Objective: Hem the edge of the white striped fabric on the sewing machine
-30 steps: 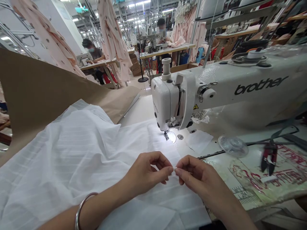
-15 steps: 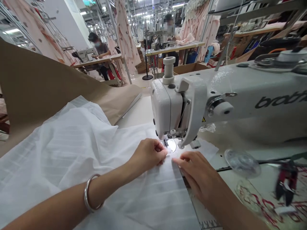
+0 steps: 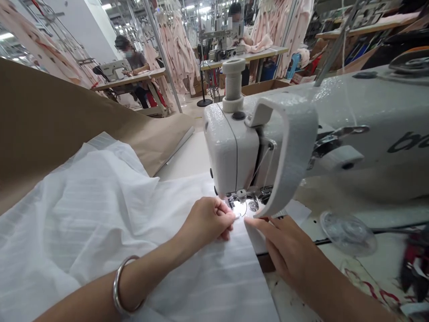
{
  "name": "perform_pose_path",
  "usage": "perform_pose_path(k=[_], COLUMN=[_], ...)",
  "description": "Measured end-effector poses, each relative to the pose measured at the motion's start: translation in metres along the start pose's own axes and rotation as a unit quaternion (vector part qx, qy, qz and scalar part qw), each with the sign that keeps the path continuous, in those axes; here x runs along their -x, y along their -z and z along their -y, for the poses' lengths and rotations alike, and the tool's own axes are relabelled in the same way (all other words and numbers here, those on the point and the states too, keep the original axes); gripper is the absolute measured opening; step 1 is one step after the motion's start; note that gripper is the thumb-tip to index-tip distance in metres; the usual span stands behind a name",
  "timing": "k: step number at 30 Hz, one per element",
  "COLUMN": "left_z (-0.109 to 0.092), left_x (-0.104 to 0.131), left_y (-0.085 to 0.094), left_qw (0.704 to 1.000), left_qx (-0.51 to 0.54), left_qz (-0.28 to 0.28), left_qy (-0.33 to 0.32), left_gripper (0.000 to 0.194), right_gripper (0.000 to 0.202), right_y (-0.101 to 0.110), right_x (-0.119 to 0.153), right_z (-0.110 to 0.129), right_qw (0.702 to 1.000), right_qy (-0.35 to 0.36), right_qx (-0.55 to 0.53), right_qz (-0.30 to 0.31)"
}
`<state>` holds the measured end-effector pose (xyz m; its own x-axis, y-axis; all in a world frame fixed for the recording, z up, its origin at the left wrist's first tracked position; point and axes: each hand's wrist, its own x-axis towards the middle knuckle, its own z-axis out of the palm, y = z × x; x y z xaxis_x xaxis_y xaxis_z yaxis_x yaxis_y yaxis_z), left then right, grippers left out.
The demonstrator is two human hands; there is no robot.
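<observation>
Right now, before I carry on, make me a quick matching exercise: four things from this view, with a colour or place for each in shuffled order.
Things:
1. bangle
2. white cloth
3. brown sheet
4. round disc

Colours and places:
A. spread beneath the left hand
B. see-through, in the picture to the right of the right hand
C. silver, around the left forearm
D. rising behind the cloth, at the picture's left

Right pairs: 1-C, 2-A, 3-D, 4-B
</observation>
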<state>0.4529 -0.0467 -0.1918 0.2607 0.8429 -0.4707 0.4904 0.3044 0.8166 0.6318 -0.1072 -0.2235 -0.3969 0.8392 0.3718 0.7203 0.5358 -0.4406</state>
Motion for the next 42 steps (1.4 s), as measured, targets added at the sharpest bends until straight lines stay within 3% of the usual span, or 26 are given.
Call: perform_pose_path(k=[9,18,34,42], left_z=[-0.004,-0.003,-0.003,-0.004], left_x=[-0.001,0.000,-0.001,0.001], left_y=[0.000,-0.003,-0.005,-0.004], left_qw=[0.998,0.996,0.993,0.993], left_qx=[-0.061,-0.084,-0.105,-0.111], left_qz=[-0.001,-0.030,-0.049,-0.048], left_qy=[0.011,0.012,0.008,-0.011], left_gripper=[0.025,0.021,0.020,0.020], right_gripper=[0.030,0.039,0.070,0.061], right_y=[-0.001,-0.006,-0.013,-0.014], right_x=[-0.001,0.004,0.005,0.000], right_z=[0.002,-0.001,0.008,0.012], right_qw=[1.000,1.000,0.999,0.998], right_qy=[-0.012,-0.008,-0.030,-0.004], right_qx=[-0.021,-0.013,0.010,0.057], right_qz=[-0.009,-0.017,0.013,-0.034])
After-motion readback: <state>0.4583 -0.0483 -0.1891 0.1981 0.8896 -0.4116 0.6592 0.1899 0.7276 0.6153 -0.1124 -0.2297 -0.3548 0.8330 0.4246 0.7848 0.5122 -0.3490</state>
